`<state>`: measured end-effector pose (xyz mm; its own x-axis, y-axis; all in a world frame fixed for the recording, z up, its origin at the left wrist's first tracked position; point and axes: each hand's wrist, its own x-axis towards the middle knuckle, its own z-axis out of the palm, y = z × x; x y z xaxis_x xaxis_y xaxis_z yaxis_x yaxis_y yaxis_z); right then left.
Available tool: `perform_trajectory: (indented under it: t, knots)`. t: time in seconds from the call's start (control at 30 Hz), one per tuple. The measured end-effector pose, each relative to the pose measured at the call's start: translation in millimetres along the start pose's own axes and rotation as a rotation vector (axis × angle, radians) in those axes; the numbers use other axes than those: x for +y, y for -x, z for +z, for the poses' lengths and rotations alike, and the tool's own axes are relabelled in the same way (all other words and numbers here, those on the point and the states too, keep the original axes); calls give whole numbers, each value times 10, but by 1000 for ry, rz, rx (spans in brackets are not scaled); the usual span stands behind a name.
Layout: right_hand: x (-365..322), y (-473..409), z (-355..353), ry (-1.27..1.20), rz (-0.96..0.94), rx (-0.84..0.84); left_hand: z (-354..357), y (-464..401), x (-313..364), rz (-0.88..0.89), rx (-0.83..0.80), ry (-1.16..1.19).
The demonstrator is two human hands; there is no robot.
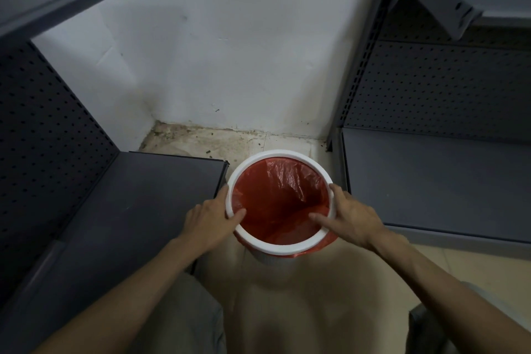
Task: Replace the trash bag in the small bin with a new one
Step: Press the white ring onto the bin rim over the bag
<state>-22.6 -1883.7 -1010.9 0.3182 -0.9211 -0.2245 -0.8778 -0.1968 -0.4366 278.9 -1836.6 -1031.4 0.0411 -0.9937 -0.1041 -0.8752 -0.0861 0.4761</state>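
Note:
A small white bin stands on the floor between two shelving units. A red trash bag lines its inside, held under a white rim ring, and a bit of red plastic sticks out below the ring at the lower right. My left hand grips the rim's left side, thumb inside over the bag, fingers outside. My right hand grips the rim's right side the same way, thumb hooked inside.
Dark grey metal shelves flank the bin on the left, and a second grey shelf unit on the right. A white wall is behind, with a dirty tiled floor at its base. My knees show at the bottom.

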Motion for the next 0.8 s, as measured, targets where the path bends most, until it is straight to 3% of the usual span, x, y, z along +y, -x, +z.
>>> perform_trajectory:
  t: [0.37,0.7,0.8]
  knots:
    - [1,-489,-77,154,26,-31,-108,-526,-4,-103,-266,-49]
    - [27,-518,-100,98,35,-110,-175,-564,106,-122,-295,-226]
    - [20,-429,-209,134,43,-57,-211,-514,238,-130,-168,-323]
